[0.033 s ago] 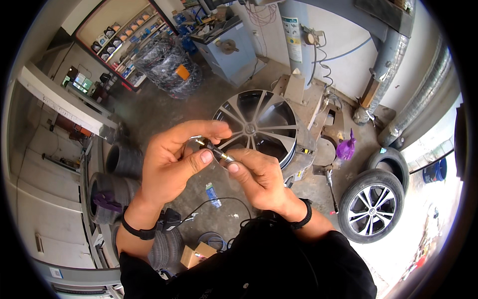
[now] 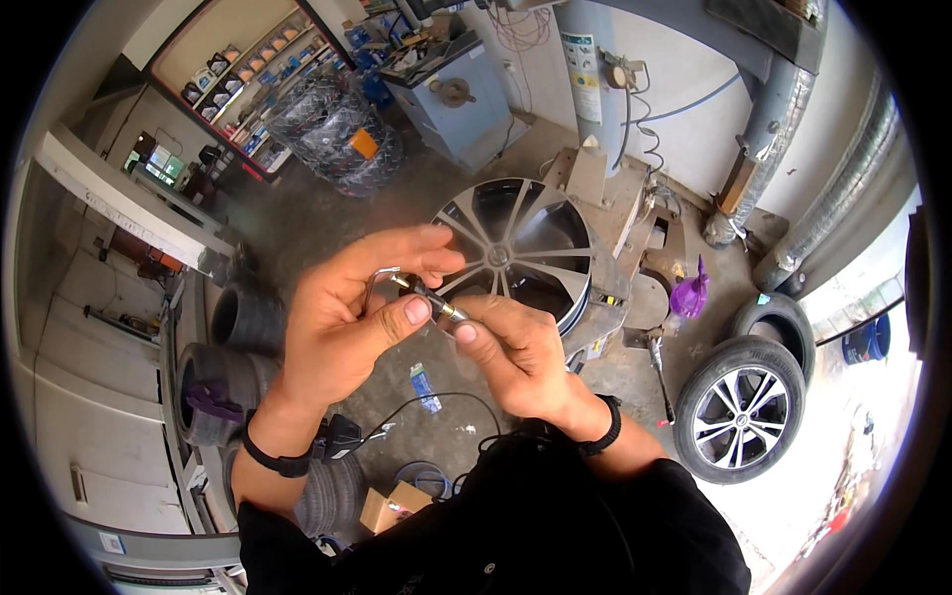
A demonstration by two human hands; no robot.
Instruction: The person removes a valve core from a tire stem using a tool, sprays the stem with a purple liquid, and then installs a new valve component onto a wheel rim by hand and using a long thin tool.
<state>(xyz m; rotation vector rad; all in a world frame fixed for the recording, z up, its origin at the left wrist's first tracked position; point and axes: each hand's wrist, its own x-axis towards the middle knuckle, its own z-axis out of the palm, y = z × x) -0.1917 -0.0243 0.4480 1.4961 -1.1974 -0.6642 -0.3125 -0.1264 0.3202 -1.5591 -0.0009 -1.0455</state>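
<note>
Between my two hands is a small slim part with a black body and brass-coloured metal, which looks like a tyre valve stem (image 2: 446, 308). My left hand (image 2: 347, 302) pinches its black end between thumb and curled fingers. A thin bent metal piece (image 2: 373, 282) shows inside the curl of those fingers; I cannot tell whether it joins the stem. My right hand (image 2: 511, 352) grips the other end with thumb and forefinger, hiding the tip. Just beyond my hands, a bare alloy wheel (image 2: 499, 256) with dark, silver-edged spokes lies face up on a machine.
A wheel with its tyre (image 2: 739, 410) and a loose tyre (image 2: 778, 327) are at the right. Stacked tyres (image 2: 248, 319) stand at the left. A blue box (image 2: 425, 387) and an open carton (image 2: 394, 508) lie on the floor. A purple bag (image 2: 689, 293) rests beside the machine.
My left fingers have shifted slightly, and more of the bent metal piece shows. My right hand keeps nearly the same place and grip.
</note>
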